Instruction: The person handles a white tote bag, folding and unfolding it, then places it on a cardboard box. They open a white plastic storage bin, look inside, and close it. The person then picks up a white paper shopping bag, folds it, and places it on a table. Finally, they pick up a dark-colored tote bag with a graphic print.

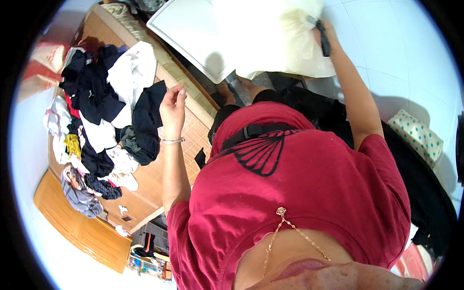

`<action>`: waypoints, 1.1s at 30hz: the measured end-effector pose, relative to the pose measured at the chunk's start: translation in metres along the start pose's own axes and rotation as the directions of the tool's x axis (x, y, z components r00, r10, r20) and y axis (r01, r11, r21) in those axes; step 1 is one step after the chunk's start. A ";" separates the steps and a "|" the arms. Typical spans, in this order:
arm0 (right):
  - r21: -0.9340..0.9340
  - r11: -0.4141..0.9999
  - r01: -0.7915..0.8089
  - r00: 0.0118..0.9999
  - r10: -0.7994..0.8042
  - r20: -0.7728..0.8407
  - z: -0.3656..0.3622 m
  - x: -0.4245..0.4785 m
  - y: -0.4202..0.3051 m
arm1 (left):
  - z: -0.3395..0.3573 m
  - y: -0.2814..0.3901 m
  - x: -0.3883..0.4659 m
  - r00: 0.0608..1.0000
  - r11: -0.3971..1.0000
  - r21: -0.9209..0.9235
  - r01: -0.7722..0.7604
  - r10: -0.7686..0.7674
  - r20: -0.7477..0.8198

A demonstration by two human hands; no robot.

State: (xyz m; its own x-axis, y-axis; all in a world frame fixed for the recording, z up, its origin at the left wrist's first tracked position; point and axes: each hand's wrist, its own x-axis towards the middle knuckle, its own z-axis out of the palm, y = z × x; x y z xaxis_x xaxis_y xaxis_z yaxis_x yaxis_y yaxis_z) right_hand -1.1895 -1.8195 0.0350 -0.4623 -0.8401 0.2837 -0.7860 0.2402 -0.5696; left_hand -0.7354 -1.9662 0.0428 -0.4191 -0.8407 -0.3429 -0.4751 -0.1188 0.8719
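My right hand (328, 34), at the upper right, is closed at the gathered edge of a large cream cloth or sheet (290, 54). A dark strip (323, 38) hangs beside its fingers. Much of the cream sheet is washed out by glare. With its fingers loosely curled, my left hand (173, 105) is raised at the left centre and seems to hold nothing. Behind it in the view lies a black garment (145, 119), part of a large heap; whether the fingers touch it is unclear. A white garment (134, 69) and black clothes (90, 87) lie farther left.
The clothes lie on a wooden surface (145, 181). A white panel with a raised rim (185, 32) stands ahead, beside the cream sheet. To the right are a dotted cloth item (417, 136) and black fabric (402, 170). A wooden door (83, 221) is at the lower left.
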 end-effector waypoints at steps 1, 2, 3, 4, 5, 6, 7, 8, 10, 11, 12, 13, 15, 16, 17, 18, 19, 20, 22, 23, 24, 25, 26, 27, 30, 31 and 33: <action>0.543 0.648 -0.534 0.836 0.500 0.226 -0.015 -0.005 0.029 | 0.002 -0.006 -0.001 0.999 1.000 0.000 0.031 -0.031 0.018; 0.367 0.812 -0.454 0.890 0.437 0.132 -0.029 -0.013 0.036 | 0.005 -0.017 -0.002 0.998 0.998 -0.027 0.057 -0.056 0.037; 0.161 0.921 -0.354 0.935 0.350 0.058 -0.043 -0.021 0.042 | 0.010 -0.019 -0.002 0.995 0.997 -0.030 0.074 -0.072 0.062; 0.188 0.936 -0.299 0.952 0.305 -0.001 -0.049 -0.028 0.064 | 0.014 -0.019 -0.001 0.993 0.996 -0.029 0.087 -0.084 0.086; 0.099 0.937 -0.336 0.941 0.338 0.001 -0.059 -0.039 0.084 | 0.019 -0.018 0.000 0.989 0.995 -0.028 0.100 -0.097 0.109; 0.017 0.929 -0.370 0.929 0.370 0.007 -0.064 -0.046 0.089 | 0.025 -0.016 -0.001 0.988 0.994 -0.036 0.101 -0.096 0.118; -0.064 0.914 -0.400 0.916 0.401 0.012 -0.068 -0.051 0.092 | 0.030 -0.014 -0.001 0.986 0.995 -0.016 0.099 -0.096 0.136; 0.080 0.886 -0.457 0.889 0.458 0.006 -0.069 -0.058 0.101 | 0.035 -0.012 -0.001 0.983 0.995 0.004 0.098 -0.097 0.153; 0.071 0.875 -0.480 0.870 0.484 -0.093 -0.068 -0.092 0.142 | 0.050 -0.004 0.002 0.975 0.995 0.021 0.101 -0.103 0.197; 0.155 0.810 -0.565 0.802 0.584 -0.126 -0.062 -0.104 0.161 | 0.058 0.000 0.003 0.968 0.992 0.041 0.118 -0.125 0.219; 0.245 0.735 -0.632 0.723 0.673 -0.157 -0.056 -0.116 0.179 | 0.066 0.001 0.005 0.960 0.989 0.062 0.135 -0.146 0.240; 0.400 0.566 -0.721 0.561 0.816 -0.143 -0.052 -0.115 0.177 | 0.074 0.002 0.004 0.951 0.984 0.084 0.156 -0.173 0.254; 0.659 0.150 -0.737 0.181 0.983 -0.021 -0.052 -0.115 0.160 | 0.095 0.006 0.004 0.932 0.973 0.097 0.210 -0.229 0.280; 0.576 0.078 -0.814 0.082 0.996 -0.018 -0.061 -0.099 0.121 | 0.108 0.010 0.003 0.918 0.966 0.101 0.240 -0.259 0.301; 0.656 -0.001 -0.755 0.029 0.999 0.034 -0.058 -0.108 0.128 | 0.121 0.016 0.005 0.900 0.959 0.108 0.261 -0.282 0.331; 0.725 -0.078 -0.685 -0.014 0.996 0.094 -0.051 -0.122 0.140 | 0.134 0.022 0.006 0.894 0.961 0.129 0.244 -0.275 0.354; 0.783 -0.153 -0.602 -0.047 0.987 0.157 -0.046 -0.128 0.146 | 0.147 0.029 0.008 0.889 0.963 0.151 0.224 -0.265 0.374; 0.832 -0.177 -0.526 -0.061 0.983 0.170 -0.041 -0.132 0.148 | 0.159 0.035 0.011 0.883 0.964 0.171 0.203 -0.256 0.395; 0.906 -0.220 -0.361 -0.028 0.974 0.225 -0.029 -0.143 0.159 | 0.178 0.043 0.016 0.871 0.962 0.199 0.188 -0.257 0.418; 0.929 -0.257 -0.267 -0.023 0.965 0.261 -0.022 -0.152 0.168 | 0.186 0.047 0.018 0.865 0.960 0.213 0.180 -0.258 0.430; 0.927 -0.305 -0.219 -0.046 0.952 0.302 -0.022 -0.147 0.164 | 0.193 0.051 0.021 0.852 0.957 0.231 0.176 -0.266 0.451; 0.921 -0.350 -0.170 -0.068 0.937 0.343 -0.024 -0.143 0.158 | 0.198 0.054 0.023 0.844 0.948 0.263 0.176 -0.283 0.455; 0.922 -0.363 -0.138 -0.021 0.931 0.364 -0.024 -0.149 0.159 | 0.203 0.056 0.025 0.836 0.939 0.296 0.176 -0.301 0.458; 0.921 -0.375 -0.105 0.025 0.925 0.380 -0.022 -0.157 0.161 | 0.208 0.058 0.027 0.828 0.929 0.327 0.175 -0.319 0.462; 0.905 -0.416 -0.092 0.085 0.902 0.423 -0.010 -0.176 0.168 | 0.225 0.063 0.036 0.805 0.920 0.349 0.176 -0.338 0.486; 0.897 -0.429 -0.103 0.090 0.894 0.438 -0.004 -0.183 0.171 | 0.230 0.063 0.039 0.797 0.915 0.362 0.177 -0.349 0.493; 0.877 -0.478 -0.038 0.101 0.872 0.480 0.010 -0.197 0.178 | 0.247 0.057 0.049 0.774 0.920 0.318 0.228 -0.369 0.514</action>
State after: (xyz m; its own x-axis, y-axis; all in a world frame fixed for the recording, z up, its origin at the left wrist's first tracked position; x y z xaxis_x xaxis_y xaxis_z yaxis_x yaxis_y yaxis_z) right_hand -1.2349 -1.6161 -0.1299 -0.5350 -0.1087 -0.8378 0.7536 -0.5096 -0.4151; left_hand -0.9746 -1.8838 -0.0106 -0.5468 -0.3354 -0.7672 -0.7789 -0.1325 0.6130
